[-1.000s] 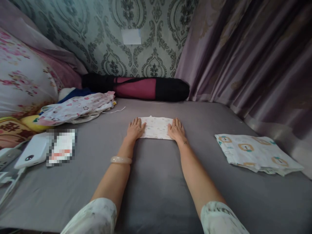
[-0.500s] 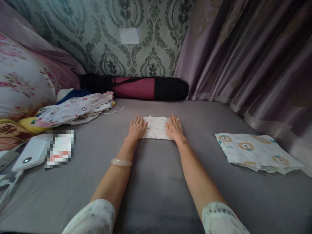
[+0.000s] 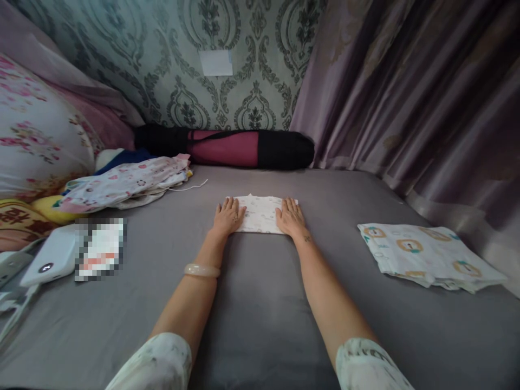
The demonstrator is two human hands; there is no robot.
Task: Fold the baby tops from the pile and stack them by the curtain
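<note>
A small white printed cloth, folded into a flat rectangle, lies on the grey bed sheet in front of me. My left hand rests flat over its left end, fingers stretched forward and thumb on the cloth. Over the right end lies my right hand, also flat, its thumb pointing inward. Both hands are open and press on the fabric without gripping it. The middle of the cloth shows between them; its two ends are partly hidden under my palms.
To the right lies a folded white cloth with orange animal prints. At left are a pile of printed cloths, a white power bank with a cable and a blurred packet. A black and red rolled bag lies along the wall.
Both hands stay flat on the cloth with almost no movement. The whole view has shifted very slightly.
</note>
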